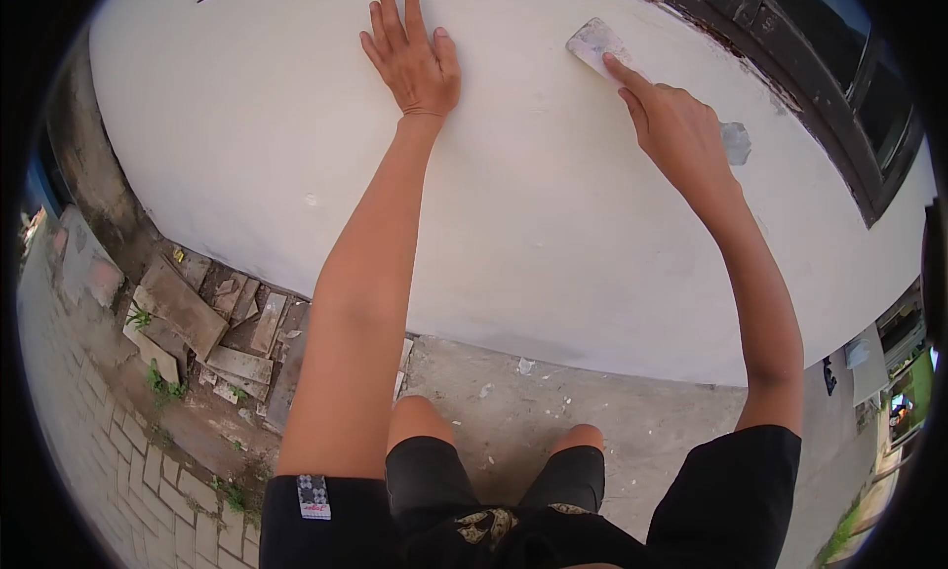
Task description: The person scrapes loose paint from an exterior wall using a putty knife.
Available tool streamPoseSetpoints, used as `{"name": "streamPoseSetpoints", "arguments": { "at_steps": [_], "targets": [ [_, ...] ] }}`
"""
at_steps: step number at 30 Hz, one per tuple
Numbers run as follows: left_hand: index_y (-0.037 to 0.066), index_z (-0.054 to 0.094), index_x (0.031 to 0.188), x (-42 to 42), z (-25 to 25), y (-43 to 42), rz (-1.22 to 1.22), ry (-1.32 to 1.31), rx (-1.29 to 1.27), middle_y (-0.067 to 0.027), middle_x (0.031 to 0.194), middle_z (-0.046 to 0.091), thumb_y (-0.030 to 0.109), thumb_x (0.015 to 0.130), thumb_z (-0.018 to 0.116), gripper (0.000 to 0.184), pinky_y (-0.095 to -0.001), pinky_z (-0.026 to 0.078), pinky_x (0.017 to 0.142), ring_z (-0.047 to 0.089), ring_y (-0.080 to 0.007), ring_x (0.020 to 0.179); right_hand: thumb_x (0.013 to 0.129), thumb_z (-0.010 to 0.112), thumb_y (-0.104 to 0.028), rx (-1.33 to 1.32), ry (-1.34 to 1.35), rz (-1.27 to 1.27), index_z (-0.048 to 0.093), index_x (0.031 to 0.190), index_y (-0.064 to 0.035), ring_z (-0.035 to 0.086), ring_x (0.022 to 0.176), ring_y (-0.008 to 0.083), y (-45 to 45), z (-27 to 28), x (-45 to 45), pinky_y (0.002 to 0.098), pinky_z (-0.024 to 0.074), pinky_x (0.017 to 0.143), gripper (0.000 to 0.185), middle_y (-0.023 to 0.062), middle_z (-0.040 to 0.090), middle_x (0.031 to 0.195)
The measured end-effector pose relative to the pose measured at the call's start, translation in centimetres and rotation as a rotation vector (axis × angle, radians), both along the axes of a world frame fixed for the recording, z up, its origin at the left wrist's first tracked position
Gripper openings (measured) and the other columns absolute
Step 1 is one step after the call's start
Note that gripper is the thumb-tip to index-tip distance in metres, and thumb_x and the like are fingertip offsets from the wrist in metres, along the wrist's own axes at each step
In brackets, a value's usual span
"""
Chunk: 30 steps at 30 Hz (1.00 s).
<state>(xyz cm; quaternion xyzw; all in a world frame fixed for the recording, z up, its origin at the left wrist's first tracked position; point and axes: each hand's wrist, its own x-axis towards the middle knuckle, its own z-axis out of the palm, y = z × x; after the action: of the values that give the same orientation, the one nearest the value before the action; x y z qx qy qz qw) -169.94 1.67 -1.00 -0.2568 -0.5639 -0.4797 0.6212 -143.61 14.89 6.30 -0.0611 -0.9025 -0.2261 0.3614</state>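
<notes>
My left hand (410, 65) lies flat against the white wall (494, 203), fingers spread, holding nothing. Further right, my right hand (681, 124) is closed around a flat scraper (594, 43) with a pale, stained blade. The index finger stretches along the scraper, whose handle is hidden in the palm. The blade is at the wall surface; whether its edge presses on it I cannot tell. A grey patch (736, 143) shows on the wall just beyond the right hand.
A dark window frame (829, 105) with peeling edges borders the wall at upper right. Broken tiles and boards (183, 302) lie piled at the wall's foot on the left, beside brick paving (148, 490). White flakes dot the concrete floor (513, 411) below me.
</notes>
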Motion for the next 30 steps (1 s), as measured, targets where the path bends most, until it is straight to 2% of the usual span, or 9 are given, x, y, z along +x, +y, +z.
{"name": "streamPoseSetpoints", "arguments": {
  "at_steps": [2, 7, 11, 15, 18, 24, 27, 30],
  "targets": [
    [0.005, 0.034, 0.152, 0.1, -0.2, -0.1, -0.01, -0.006, -0.003, -0.0211, 0.16, 0.025, 0.025, 0.096, 0.044, 0.06, -0.0621, 0.013, 0.116, 0.022, -0.0425, 0.148, 0.099, 0.055, -0.017, -0.077, 0.016, -0.023, 0.053, 0.143, -0.0174, 0.063, 0.06, 0.031, 0.6, -2.9, 1.3, 0.044, 0.0498, 0.057, 0.044, 0.0159, 0.062, 0.067],
    [0.007, 0.035, 0.152, 0.0, -0.3, 0.2, -0.058, -0.041, 0.048, -0.021, 0.16, 0.026, 0.026, 0.096, 0.044, 0.059, -0.061, 0.012, 0.117, 0.022, -0.0416, 0.147, 0.096, 0.057, -0.007, -0.532, 0.245, 0.214, 0.048, 0.146, -0.0061, 0.058, 0.051, 0.0296, -2.8, -9.7, -1.4, 0.0396, 0.0467, 0.053, 0.051, 0.0152, 0.058, 0.059],
    [0.008, 0.036, 0.152, 0.0, 0.0, 0.0, -0.057, -0.055, 0.035, -0.0189, 0.161, 0.026, 0.024, 0.094, 0.047, 0.061, -0.0604, 0.011, 0.118, 0.022, -0.0396, 0.148, 0.095, 0.057, -0.004, -0.591, 0.444, 0.277, 0.048, 0.145, -0.0033, 0.054, 0.044, 0.028, -4.6, -12.5, -5.6, 0.038, 0.044, 0.049, 0.051, 0.0152, 0.056, 0.055],
    [0.008, 0.034, 0.153, 0.0, -0.4, 0.1, -0.082, -0.052, 0.022, -0.0194, 0.16, 0.026, 0.026, 0.095, 0.046, 0.061, -0.061, 0.011, 0.118, 0.022, -0.0408, 0.148, 0.097, 0.056, -0.007, -0.64, 0.451, 0.182, 0.05, 0.143, -0.0013, 0.055, 0.043, 0.0275, -6.8, -7.0, -6.5, 0.038, 0.0436, 0.047, 0.047, 0.0145, 0.056, 0.054],
    [0.009, 0.034, 0.153, 0.3, -0.7, -0.1, -0.09, -0.078, -0.003, -0.0188, 0.161, 0.026, 0.025, 0.094, 0.048, 0.062, -0.0611, 0.01, 0.118, 0.021, -0.0404, 0.148, 0.097, 0.055, -0.008, -0.638, 0.461, 0.198, 0.052, 0.142, -0.0012, 0.053, 0.042, 0.0277, -6.8, -10.1, -5.9, 0.0386, 0.0434, 0.047, 0.045, 0.0146, 0.055, 0.054],
    [0.008, 0.035, 0.152, 0.1, -0.5, 0.0, -0.078, -0.067, 0.004, -0.0184, 0.16, 0.027, 0.025, 0.092, 0.05, 0.065, -0.06, 0.01, 0.118, 0.021, -0.0386, 0.149, 0.097, 0.055, -0.009, -0.699, 0.468, 0.171, 0.051, 0.143, -0.0042, 0.053, 0.043, 0.028, -7.5, -7.1, -6.2, 0.0395, 0.0443, 0.05, 0.047, 0.0145, 0.055, 0.054],
    [0.009, 0.034, 0.153, 0.2, -0.3, -0.1, -0.066, -0.08, 0.001, -0.0176, 0.161, 0.026, 0.025, 0.092, 0.051, 0.065, -0.0601, 0.009, 0.118, 0.021, -0.0379, 0.149, 0.097, 0.055, -0.01, -0.685, 0.469, 0.206, 0.05, 0.144, -0.0046, 0.053, 0.045, 0.0275, -6.9, -9.8, -5.7, 0.0391, 0.0445, 0.051, 0.048, 0.0142, 0.054, 0.054],
    [0.009, 0.033, 0.153, -0.1, -0.4, -0.1, -0.063, -0.058, 0.0, -0.0172, 0.161, 0.026, 0.025, 0.093, 0.051, 0.064, -0.0602, 0.009, 0.119, 0.02, -0.0379, 0.15, 0.097, 0.054, -0.011, -0.836, 0.438, 0.215, 0.049, 0.145, -0.0035, 0.051, 0.044, 0.0275, -7.4, -7.9, -5.9, 0.0389, 0.0442, 0.051, 0.048, 0.0139, 0.053, 0.053]
  ]
}}
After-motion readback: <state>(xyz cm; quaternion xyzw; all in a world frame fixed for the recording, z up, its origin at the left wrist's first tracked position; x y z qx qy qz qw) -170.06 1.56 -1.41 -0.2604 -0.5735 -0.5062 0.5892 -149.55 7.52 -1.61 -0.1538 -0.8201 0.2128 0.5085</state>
